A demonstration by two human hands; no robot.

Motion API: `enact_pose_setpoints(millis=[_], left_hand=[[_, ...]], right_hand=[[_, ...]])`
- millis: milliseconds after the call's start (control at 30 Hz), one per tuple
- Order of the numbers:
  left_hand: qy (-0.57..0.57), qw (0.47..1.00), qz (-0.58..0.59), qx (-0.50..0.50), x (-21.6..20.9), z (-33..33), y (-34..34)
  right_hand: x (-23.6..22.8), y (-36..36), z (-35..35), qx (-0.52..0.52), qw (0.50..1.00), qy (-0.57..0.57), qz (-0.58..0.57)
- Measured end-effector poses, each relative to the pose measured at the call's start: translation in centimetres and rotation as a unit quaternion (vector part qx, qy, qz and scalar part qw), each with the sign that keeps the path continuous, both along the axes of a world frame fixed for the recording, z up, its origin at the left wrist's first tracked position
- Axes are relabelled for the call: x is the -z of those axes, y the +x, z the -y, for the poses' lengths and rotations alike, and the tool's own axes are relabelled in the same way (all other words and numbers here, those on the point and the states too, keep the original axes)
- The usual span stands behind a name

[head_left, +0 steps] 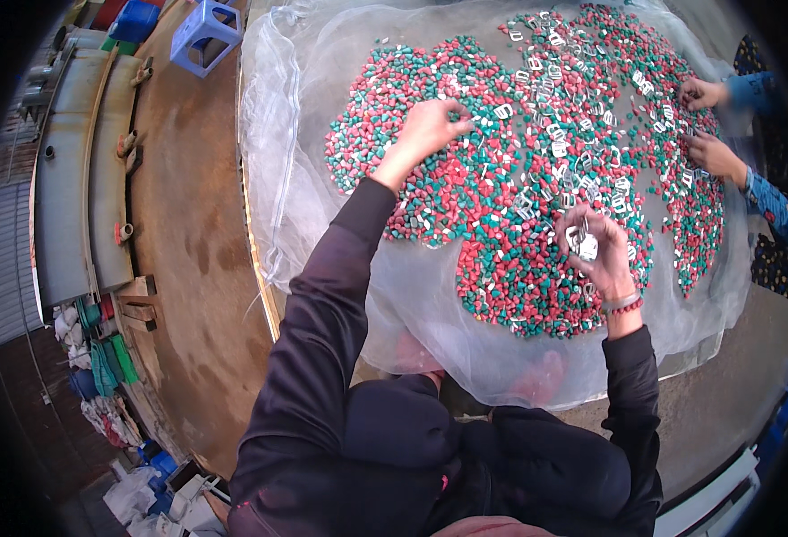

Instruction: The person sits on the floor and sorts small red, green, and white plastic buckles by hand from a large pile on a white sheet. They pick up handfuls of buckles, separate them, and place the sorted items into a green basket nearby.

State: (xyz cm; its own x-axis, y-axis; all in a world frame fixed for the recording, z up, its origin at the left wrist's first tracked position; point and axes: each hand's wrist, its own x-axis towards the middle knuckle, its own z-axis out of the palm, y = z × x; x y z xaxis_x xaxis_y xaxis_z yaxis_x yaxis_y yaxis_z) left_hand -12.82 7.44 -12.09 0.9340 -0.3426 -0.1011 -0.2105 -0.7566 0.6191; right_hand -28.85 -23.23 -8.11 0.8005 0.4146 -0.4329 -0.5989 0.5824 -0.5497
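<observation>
Red, green and white pebble-like pieces lie spread in a wide layer on a pale mesh sheet. White slotted pieces shaped like strap buckles are scattered over them, mostly through the middle and right. Over the left part of the pile is my left hand, its thumb and fingertips pinched together; what they hold, if anything, is too small to make out. Lower and to the right, my right hand, with a red bead bracelet at the wrist, curls around several of the white buckles.
Across the pile at the right, another person's two hands reach among the pieces. A blue plastic stool stands at the upper left on brown ground. A long metal trough-like structure runs along the left, with bags and cloths heaped below it.
</observation>
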Motion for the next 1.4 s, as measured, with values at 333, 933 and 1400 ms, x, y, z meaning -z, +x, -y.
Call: enact_pose_setpoints(millis=[333,933,1400], left_hand=[[-0.084,0.996,-0.038,0.009,-0.5,1.8,-0.7],[0.001,0.997,0.008,0.073,1.2,5.0,-5.5],[-0.511,0.728,-0.454,0.049,-3.8,7.3,-7.8]], right_hand=[[5.3,5.2,-4.1,-0.181,0.661,-0.627,0.371],[4.3,0.4,0.9,0.034,0.884,-0.444,0.141],[0.2,0.0,0.1,0.021,0.977,-0.204,0.051]])
